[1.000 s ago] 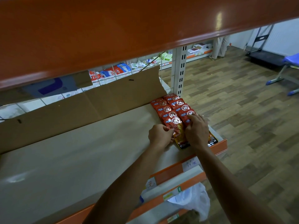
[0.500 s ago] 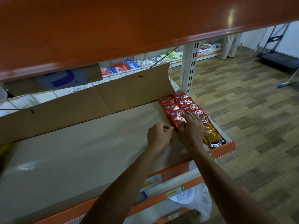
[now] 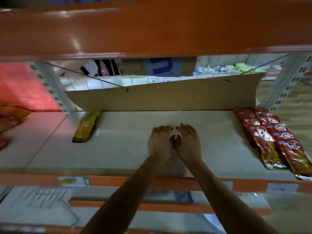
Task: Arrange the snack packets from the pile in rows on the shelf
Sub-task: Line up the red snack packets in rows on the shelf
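Two rows of red snack packets (image 3: 271,139) lie overlapped at the right end of the shelf (image 3: 128,149), which is lined with pale cardboard. A single yellow packet (image 3: 87,126) lies near the shelf's left back. My left hand (image 3: 160,142) and my right hand (image 3: 187,141) hover side by side over the bare middle of the shelf, fingers loosely bent, holding nothing. Both hands are well left of the red rows. At the far left edge a blurred heap of red and orange packets (image 3: 10,119) shows.
An orange shelf board (image 3: 152,31) hangs low overhead. A cardboard flap (image 3: 168,97) stands along the shelf's back. White perforated uprights (image 3: 285,83) flank the bay. Orange price rails (image 3: 168,181) edge this shelf and the ones below.
Both hands have left the red packet rows and moved left to the shelf's middle. The view has swung left, bringing the yellow packet and the left heap into sight.
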Demonstrator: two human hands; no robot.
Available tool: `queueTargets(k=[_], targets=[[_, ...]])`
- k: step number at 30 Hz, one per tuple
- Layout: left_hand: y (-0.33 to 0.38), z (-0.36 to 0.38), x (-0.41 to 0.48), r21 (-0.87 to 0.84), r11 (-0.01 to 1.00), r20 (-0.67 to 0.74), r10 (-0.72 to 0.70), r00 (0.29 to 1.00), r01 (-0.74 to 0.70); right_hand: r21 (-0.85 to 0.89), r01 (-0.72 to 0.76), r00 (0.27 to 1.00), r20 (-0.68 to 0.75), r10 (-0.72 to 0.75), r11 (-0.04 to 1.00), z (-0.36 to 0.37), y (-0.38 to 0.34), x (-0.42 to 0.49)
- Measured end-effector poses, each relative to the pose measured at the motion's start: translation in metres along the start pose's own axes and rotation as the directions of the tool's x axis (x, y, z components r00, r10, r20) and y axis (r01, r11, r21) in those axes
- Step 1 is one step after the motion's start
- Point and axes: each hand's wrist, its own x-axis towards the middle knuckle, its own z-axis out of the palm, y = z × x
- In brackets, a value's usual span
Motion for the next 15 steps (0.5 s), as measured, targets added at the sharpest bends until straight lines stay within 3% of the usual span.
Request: queueTargets(k=[9, 15], targets=[[-0.159, -0.106, -0.043, 0.074, 0.990, -0.117, -0.111, 0.987, 0.120, 0.049, 0.157, 0.982, 0.096, -0.161, 0.986, 0.087, -0.161, -0.024], [-0.248, -0.164, -0.068, 0.135, 0.964, -0.167, -0.206, 0.964, 0.230, 0.108, 0.206, 0.973, 0.083, -0.215, 0.973, 0.139, -0.253, -0.045]])
